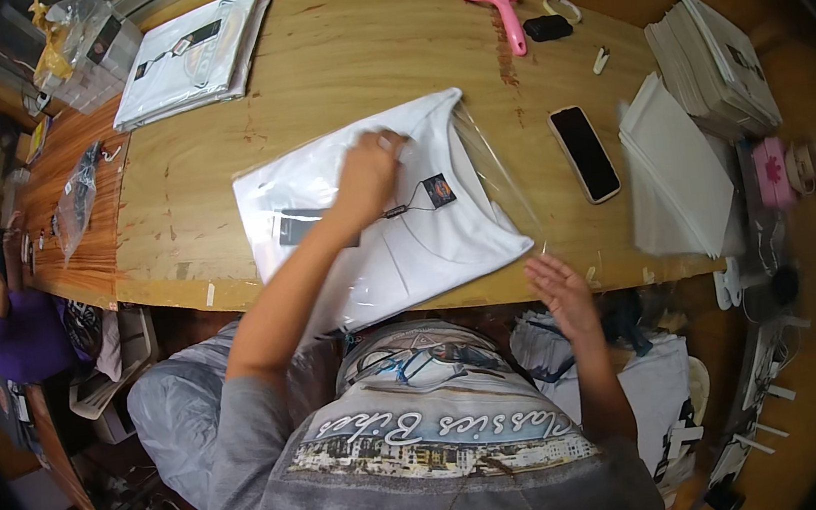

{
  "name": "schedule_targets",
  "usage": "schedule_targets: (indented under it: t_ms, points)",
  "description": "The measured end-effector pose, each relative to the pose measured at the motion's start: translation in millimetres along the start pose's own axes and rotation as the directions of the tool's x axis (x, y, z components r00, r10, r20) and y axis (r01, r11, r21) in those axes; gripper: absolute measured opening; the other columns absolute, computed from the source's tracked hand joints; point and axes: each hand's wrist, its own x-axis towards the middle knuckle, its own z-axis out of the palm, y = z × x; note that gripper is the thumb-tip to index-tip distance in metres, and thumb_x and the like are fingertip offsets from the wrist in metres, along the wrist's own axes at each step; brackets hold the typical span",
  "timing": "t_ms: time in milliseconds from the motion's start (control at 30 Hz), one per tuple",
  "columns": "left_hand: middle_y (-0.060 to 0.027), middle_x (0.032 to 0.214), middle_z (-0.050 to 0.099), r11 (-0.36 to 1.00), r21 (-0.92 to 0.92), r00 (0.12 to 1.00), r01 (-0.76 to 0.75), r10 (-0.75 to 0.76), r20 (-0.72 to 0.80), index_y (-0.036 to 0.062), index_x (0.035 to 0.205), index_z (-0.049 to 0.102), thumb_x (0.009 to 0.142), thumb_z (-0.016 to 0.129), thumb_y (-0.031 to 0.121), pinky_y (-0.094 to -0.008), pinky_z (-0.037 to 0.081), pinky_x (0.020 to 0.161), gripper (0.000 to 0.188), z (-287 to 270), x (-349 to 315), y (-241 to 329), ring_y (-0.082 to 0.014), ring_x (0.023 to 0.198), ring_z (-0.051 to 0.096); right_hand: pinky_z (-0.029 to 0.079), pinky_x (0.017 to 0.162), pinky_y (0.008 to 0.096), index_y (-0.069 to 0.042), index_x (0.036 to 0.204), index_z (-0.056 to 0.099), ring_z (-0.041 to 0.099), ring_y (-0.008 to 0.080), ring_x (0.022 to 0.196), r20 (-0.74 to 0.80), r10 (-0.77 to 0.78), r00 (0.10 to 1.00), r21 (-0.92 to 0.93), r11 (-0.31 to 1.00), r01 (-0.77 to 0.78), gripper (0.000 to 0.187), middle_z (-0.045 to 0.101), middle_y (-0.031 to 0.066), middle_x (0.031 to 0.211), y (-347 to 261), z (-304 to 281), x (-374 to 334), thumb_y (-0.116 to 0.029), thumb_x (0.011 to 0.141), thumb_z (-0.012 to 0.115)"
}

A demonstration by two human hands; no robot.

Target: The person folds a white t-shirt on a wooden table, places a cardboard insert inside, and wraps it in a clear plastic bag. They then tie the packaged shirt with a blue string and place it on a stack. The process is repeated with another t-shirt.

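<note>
A folded white shirt [408, 255] lies on the table partly inside a clear plastic bag [493, 160], whose loose film reaches past the neckline on the right. A black tag [440, 191] hangs on a dark cord over the shirt front, and a dark label [298, 226] shows near its left side. My left hand [374, 173] rests on top of the shirt, fingers curled in; what they hold, if anything, is hidden. Beside the lower right corner of the shirt, at the table's near edge, my right hand [563, 293] is open with fingers stretched out.
Bagged white shirts [189, 58] lie at the far left. A pink lint roller [503, 12], a phone [585, 154] and a clip [600, 60] are on the right, near white boards [679, 164] and a stack of packets [713, 64]. Another person [25, 334] is at left.
</note>
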Motion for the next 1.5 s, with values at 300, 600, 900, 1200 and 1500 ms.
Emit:
schedule_targets:
  t_ms: [300, 600, 900, 1200, 1500]
  points:
    - [-0.0141, 0.100, 0.056, 0.940, -0.108, 0.822, 0.325, -0.224, 0.524, 0.0044, 0.107, 0.051, 0.052, 0.073, 0.030, -0.0324, 0.040, 0.081, 0.065, 30, 110, -59, -0.0287, 0.093, 0.051, 0.033, 0.093, 0.0332, -0.001, 0.121, 0.031, 0.041, 0.0207, 0.109, 0.054, -0.201, 0.978, 0.225, 0.957, 0.184, 0.051, 0.040, 0.0109, 0.119, 34, 88, 52, 0.007, 0.074, 0.050]
    - [-0.0055, 0.092, 0.057, 0.682, -0.708, 0.960, 0.182, 0.031, 0.277, 0.0039, 0.104, 0.052, 0.065, 0.066, 0.011, -0.0259, 0.043, 0.074, 0.043, -123, 124, -44, -0.0134, 0.086, 0.052, 0.040, 0.083, 0.0270, 0.003, 0.104, 0.048, 0.051, 0.0160, 0.094, 0.303, -0.382, 0.873, -0.045, 0.909, 0.414, 0.030, 0.054, 0.0076, 0.102, -118, 121, 83, -0.006, 0.077, 0.056]
    - [-0.0077, 0.076, 0.060, 0.557, -0.771, 0.932, -0.311, 0.019, -0.362, -0.0019, 0.093, 0.055, 0.080, 0.052, 0.018, -0.0262, 0.044, 0.069, 0.024, -235, 85, 2, -0.0152, 0.069, 0.057, 0.039, 0.069, 0.0204, -0.001, 0.081, 0.056, 0.048, 0.0081, 0.075, 0.438, -0.887, 0.145, -0.309, 0.003, 0.951, 0.010, 0.055, 0.0012, 0.081, -236, 216, 38, -0.001, 0.072, 0.059]
    - [-0.0065, 0.078, 0.061, 0.813, -0.528, 0.908, 0.244, -0.001, 0.418, 0.0023, 0.088, 0.060, 0.077, 0.048, 0.001, -0.0277, 0.045, 0.068, 0.017, -59, -74, -69, -0.0164, 0.075, 0.056, 0.041, 0.080, 0.0263, -0.002, 0.083, 0.061, 0.054, 0.0156, 0.091, 0.624, -0.265, 0.735, -0.771, -0.056, 0.635, 0.013, 0.060, 0.0087, 0.094, -73, 60, 87, -0.001, 0.070, 0.058]
    - [-0.0111, 0.064, 0.059, 0.347, -0.593, 0.660, 0.726, -0.592, 0.462, 0.0028, 0.124, 0.026, 0.085, 0.043, 0.016, -0.0226, 0.035, 0.033, 0.044, -41, -99, -47, -0.0104, 0.034, 0.045, 0.044, 0.067, 0.0252, 0.000, 0.083, 0.060, 0.056, 0.0169, 0.074, 0.485, -0.246, 0.839, -0.675, 0.505, 0.538, 0.015, 0.060, 0.0092, 0.081, 14, 177, 98, -0.004, 0.069, 0.060]
